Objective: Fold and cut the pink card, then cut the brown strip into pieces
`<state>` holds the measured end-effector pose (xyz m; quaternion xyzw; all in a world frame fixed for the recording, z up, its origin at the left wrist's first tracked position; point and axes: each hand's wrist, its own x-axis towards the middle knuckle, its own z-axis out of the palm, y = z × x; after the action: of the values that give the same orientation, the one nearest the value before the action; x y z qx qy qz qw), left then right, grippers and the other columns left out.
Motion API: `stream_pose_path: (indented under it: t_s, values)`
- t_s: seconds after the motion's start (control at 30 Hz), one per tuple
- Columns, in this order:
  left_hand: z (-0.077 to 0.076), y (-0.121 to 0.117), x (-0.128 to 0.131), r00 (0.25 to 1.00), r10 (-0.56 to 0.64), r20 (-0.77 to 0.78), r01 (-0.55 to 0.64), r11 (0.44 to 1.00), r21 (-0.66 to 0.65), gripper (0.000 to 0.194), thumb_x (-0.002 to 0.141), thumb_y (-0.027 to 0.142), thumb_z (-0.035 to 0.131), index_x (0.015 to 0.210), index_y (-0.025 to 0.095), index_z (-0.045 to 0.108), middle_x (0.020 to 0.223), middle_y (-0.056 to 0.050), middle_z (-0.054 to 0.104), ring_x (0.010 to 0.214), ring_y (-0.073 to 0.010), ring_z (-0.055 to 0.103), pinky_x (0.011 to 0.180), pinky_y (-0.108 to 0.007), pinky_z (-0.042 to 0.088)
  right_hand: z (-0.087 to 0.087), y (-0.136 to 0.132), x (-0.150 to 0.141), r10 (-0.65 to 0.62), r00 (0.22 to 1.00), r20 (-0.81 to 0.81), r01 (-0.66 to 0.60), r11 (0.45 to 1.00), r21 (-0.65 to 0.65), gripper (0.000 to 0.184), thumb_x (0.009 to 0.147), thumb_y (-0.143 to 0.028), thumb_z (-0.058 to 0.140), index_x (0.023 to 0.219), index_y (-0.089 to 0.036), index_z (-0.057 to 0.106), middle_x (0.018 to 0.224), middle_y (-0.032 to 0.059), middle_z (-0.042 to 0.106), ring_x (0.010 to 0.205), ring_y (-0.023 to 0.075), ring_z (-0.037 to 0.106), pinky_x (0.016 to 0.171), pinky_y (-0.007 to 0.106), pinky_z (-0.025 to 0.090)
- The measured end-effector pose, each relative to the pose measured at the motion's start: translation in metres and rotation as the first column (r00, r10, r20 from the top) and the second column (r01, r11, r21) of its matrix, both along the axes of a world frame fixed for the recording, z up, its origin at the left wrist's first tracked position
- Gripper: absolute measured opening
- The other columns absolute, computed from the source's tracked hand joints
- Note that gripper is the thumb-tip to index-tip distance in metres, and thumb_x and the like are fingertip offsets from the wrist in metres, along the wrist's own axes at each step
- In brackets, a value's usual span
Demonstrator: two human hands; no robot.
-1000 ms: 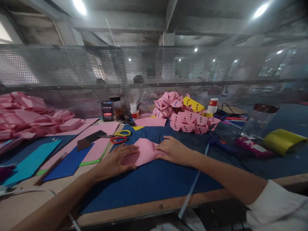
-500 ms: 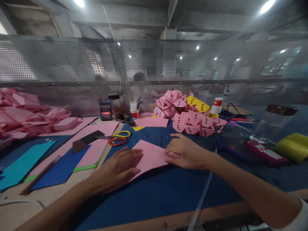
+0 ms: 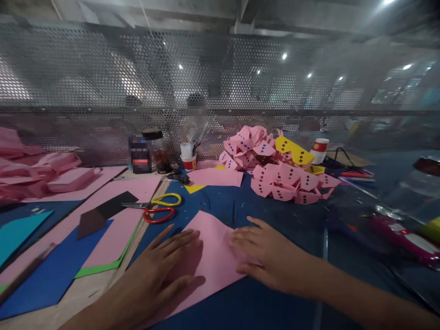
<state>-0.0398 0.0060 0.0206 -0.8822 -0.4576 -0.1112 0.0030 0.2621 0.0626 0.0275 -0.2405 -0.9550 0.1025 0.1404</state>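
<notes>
A sheet of pink paper (image 3: 216, 256) lies on the dark blue table covering (image 3: 220, 311), one corner pointing away from me. My left hand (image 3: 168, 266) rests on its left part, palm down with fingers stretched out. On its right part lies my right hand (image 3: 266, 254), also palm down, fingers extended and covering the right corner. Neither hand grips the sheet. Beyond my left hand are scissors (image 3: 160, 207) with one yellow and one red handle loop, their blades over dark card.
Pink folded paper pieces (image 3: 295, 181) with dark diamond marks are heaped at the back. Pink paper (image 3: 68, 172) is piled at left, near blue card (image 3: 62, 270). A jar (image 3: 160, 153) and a paper cup (image 3: 188, 162) stand before a perforated metal screen (image 3: 103, 87).
The view has tipped down and come closer, so the sheet and hands appear lower and larger. My right hand has flattened over the sheet's right side; my left stays spread on it.
</notes>
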Motion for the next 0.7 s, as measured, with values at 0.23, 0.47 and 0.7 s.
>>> stream_pose_path:
  t_s: [0.23, 0.47, 0.7]
  values:
    - [-0.01, 0.007, -0.002, 0.996, 0.08, -0.048, -0.078, 0.996, 0.047, 0.061, 0.087, 0.05, 0.055, 0.144, 0.034, 0.039, 0.15, 0.001, 0.041, 0.134, -0.0275, 0.042, 0.109, -0.045, 0.041, 0.001, 0.011, 0.0, -0.053, 0.998, -0.028, 0.052, 0.998, -0.034, 0.043, 0.094, -0.04, 0.052, 0.134, -0.025, 0.051, 0.133, 0.0045, 0.058, 0.125, 0.0172, 0.049, 0.117, 0.042, 0.02]
    - [-0.019, 0.005, -0.009, 0.999, -0.039, -0.013, 0.04, 0.986, 0.16, 0.071, 0.083, 0.053, 0.058, 0.146, 0.031, 0.035, 0.144, -0.002, 0.048, 0.127, -0.0282, 0.051, 0.105, -0.047, 0.045, 0.002, 0.009, -0.002, -0.005, 1.0, 0.013, 0.006, 0.998, -0.067, 0.045, 0.094, -0.042, 0.05, 0.136, -0.026, 0.05, 0.135, 0.0028, 0.057, 0.133, 0.0191, 0.042, 0.12, 0.043, 0.012]
    - [-0.023, -0.005, -0.003, 0.992, -0.074, 0.1, 0.055, 0.981, 0.185, 0.064, 0.087, 0.052, 0.051, 0.146, 0.035, 0.035, 0.133, -0.001, 0.059, 0.12, -0.0259, 0.058, 0.113, -0.048, 0.035, 0.009, 0.002, -0.008, 0.018, 0.998, -0.052, -0.024, 0.993, -0.117, 0.031, 0.094, -0.031, 0.051, 0.124, -0.029, 0.06, 0.117, -0.0013, 0.068, 0.121, 0.0145, 0.053, 0.119, 0.036, 0.022]
